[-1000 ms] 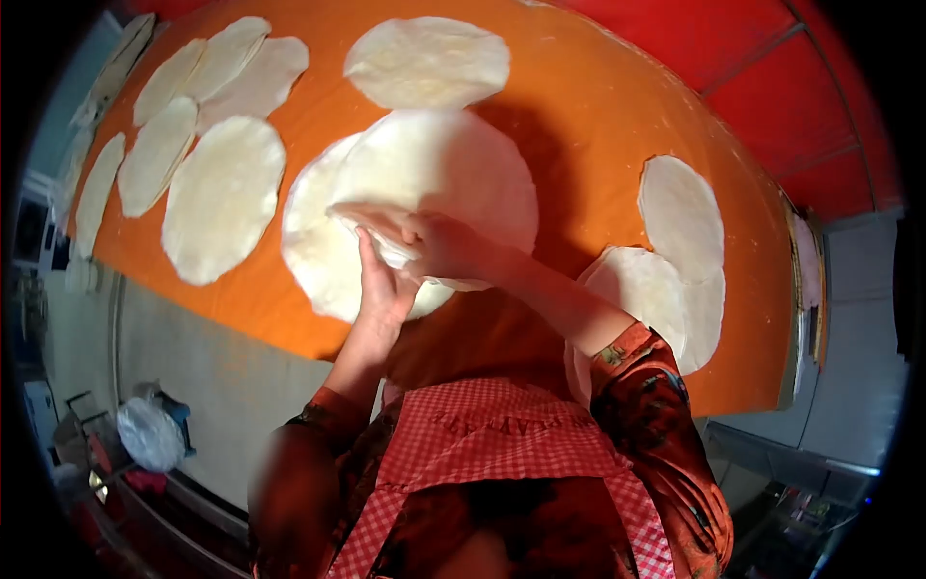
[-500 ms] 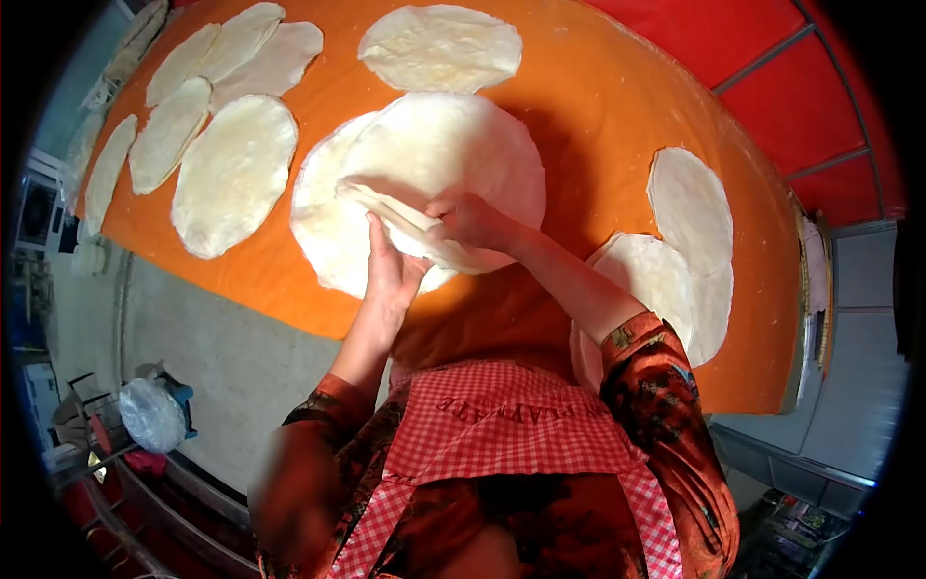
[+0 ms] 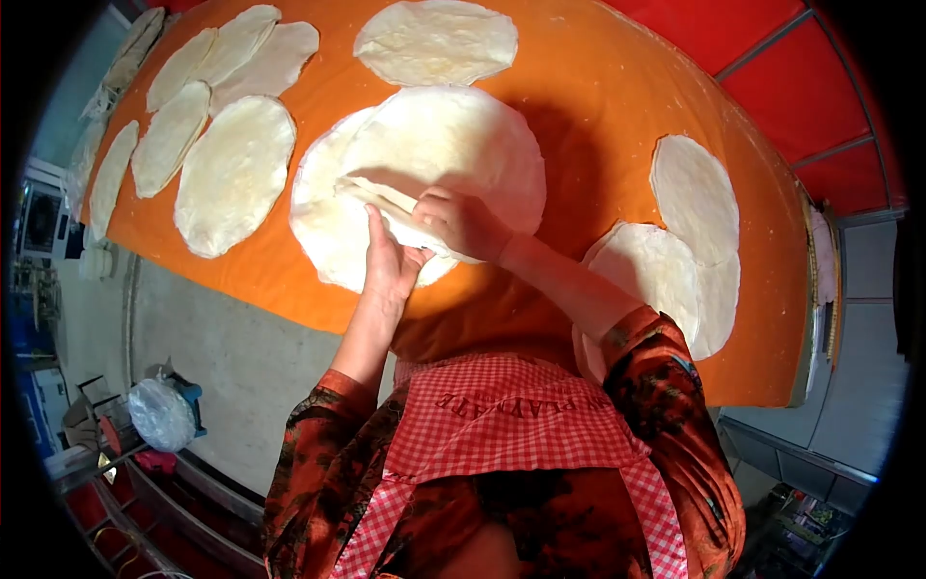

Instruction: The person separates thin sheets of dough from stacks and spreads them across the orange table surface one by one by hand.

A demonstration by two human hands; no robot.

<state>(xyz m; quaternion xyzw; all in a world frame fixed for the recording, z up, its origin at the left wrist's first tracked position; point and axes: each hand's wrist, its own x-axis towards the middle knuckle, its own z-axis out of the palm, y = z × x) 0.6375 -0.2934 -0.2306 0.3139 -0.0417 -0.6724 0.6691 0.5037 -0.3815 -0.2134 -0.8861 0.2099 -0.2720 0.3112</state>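
Observation:
Large round pale flatbreads (image 3: 453,135) overlap in the middle of the orange cloth. Above their lower part, a folded flatbread (image 3: 381,200) is held between my two hands. My left hand (image 3: 391,259) supports it from below, thumb up along its near side. My right hand (image 3: 461,220) has its fingers curled on the folded sheet's right end. The fingers of my left hand are partly hidden under the bread.
The orange cloth (image 3: 598,58) covers the table. Several flatbreads (image 3: 236,174) lie at the left, one (image 3: 436,41) at the far edge, and overlapping ones (image 3: 651,275) at the right. A plastic-wrapped bundle (image 3: 161,415) is low at the left, off the table.
The held flatbread's folded flap is lower and narrower than a second ago. My right hand has moved slightly left along it, its fingers more curled. The view has shifted a little.

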